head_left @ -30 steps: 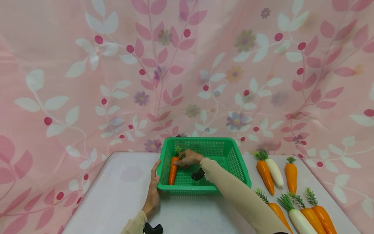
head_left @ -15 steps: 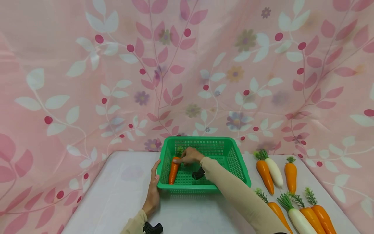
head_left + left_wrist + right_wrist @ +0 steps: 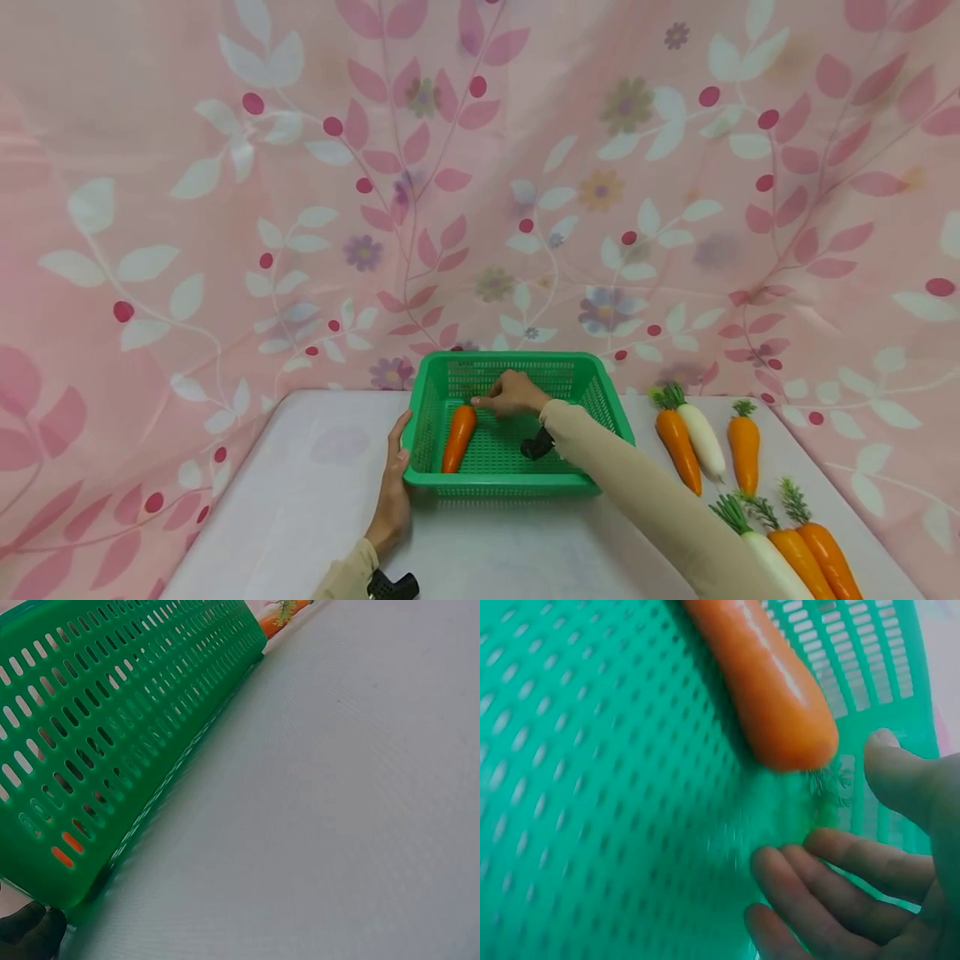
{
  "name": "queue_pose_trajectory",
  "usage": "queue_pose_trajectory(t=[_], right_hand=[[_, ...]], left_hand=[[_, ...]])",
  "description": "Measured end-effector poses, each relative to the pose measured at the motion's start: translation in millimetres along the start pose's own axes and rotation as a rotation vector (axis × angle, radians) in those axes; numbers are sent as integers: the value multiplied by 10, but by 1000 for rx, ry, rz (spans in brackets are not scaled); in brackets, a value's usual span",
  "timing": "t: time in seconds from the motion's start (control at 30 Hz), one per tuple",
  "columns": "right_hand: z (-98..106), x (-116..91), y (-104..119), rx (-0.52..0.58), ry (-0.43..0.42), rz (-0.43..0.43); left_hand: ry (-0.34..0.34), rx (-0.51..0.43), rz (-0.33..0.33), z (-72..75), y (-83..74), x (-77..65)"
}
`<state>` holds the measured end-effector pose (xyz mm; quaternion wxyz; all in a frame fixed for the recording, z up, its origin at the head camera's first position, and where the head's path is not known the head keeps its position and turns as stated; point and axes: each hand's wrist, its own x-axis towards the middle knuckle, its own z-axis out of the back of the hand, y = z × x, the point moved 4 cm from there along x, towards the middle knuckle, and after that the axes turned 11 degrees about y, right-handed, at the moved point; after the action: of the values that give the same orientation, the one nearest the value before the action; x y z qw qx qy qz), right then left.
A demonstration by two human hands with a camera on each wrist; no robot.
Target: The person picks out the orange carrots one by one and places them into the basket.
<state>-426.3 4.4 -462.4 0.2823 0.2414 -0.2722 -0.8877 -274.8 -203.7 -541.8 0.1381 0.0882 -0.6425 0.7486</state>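
Observation:
An orange carrot (image 3: 459, 437) with a green leafy top lies along the left side of a green perforated basket (image 3: 510, 481). Just past its leafy end is my right hand (image 3: 513, 394), inside the basket. Up close, the right wrist view has the thumb and fingers (image 3: 840, 900) spread apart, nothing between them but the blurred greens, and the carrot's thick end (image 3: 795, 735) in front of them. My left hand (image 3: 393, 492) rests against the basket's left outer wall, fingers extended along it. Dark fingertips (image 3: 34, 930) touch the basket's lower corner in the left wrist view.
Right of the basket, a carrot (image 3: 678, 450), a white radish (image 3: 703, 446) and another carrot (image 3: 745, 454) lie on the white table (image 3: 322, 483). Nearer the front right are a second radish (image 3: 776, 565) and more carrots (image 3: 828, 558), partly behind my right sleeve. A floral curtain hangs behind.
The carrot has shifted slightly right inside the basket. My right hand has let go of it and moved right, its forearm now covering a front carrot. The left hand stays put.

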Motion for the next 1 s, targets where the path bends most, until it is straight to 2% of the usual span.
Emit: queue_pose_trajectory(t=[0.27, 0.5, 0.67, 0.83, 0.9, 1.0], right_hand=[[376, -259, -261, 43, -62, 23], [787, -685, -499, -16, -176, 49], [1068, -1089, -787, -19, -255, -14], [1244, -1396, -1079, -58, -370, -78], [1272, -1483, -1189, -96, -383, -101], [1273, -1602, -1358, -127, -347, -138]], left_hand=[[-9, -3, 8, 19, -20, -11], [-10, -10, 22, -32, -4, -4], [-2, -15, 18, -66, 2, -9], [-6, -11, 7, -49, -14, -6], [-10, -8, 8, -36, -19, -7], [-9, -6, 14, -22, -20, -6]])
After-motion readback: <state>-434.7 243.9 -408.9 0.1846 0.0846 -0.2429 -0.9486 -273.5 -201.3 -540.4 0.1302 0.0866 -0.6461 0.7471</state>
